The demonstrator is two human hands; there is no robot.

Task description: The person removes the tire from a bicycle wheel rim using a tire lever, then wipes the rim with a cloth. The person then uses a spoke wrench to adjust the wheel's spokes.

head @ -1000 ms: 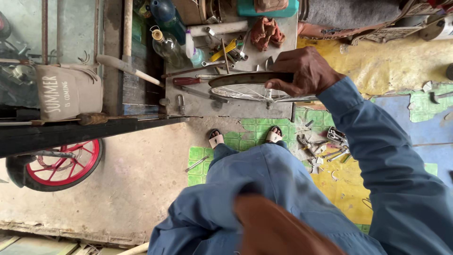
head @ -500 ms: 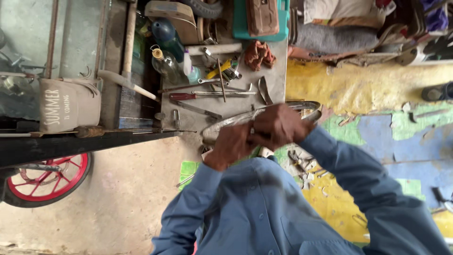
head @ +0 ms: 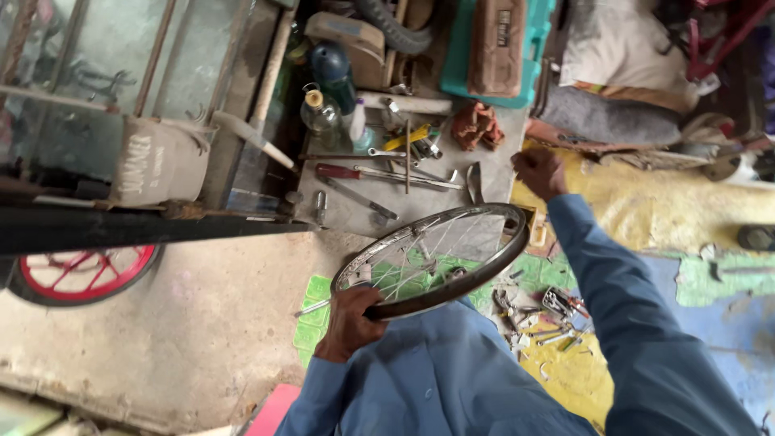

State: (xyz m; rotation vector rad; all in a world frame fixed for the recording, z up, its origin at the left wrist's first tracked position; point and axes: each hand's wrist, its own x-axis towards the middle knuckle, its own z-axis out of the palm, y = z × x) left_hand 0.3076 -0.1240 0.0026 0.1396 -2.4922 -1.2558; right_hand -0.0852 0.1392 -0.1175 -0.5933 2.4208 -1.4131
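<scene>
Over workbench [head: 355, 211]: left hand [head: 349, 323] fingers clamp wheel rim [head: 436, 258]; right hand [head: 539, 172] fingers curled, empty

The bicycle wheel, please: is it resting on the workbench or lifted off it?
Lifted: the left hand alone holds the bicycle wheel by its rim.

At far left we see a grey sack [head: 161, 165] with dark lettering hanging by the frame. At the top, a brown case [head: 499, 44] with a small label lies on a teal tray [head: 458, 56].
</scene>
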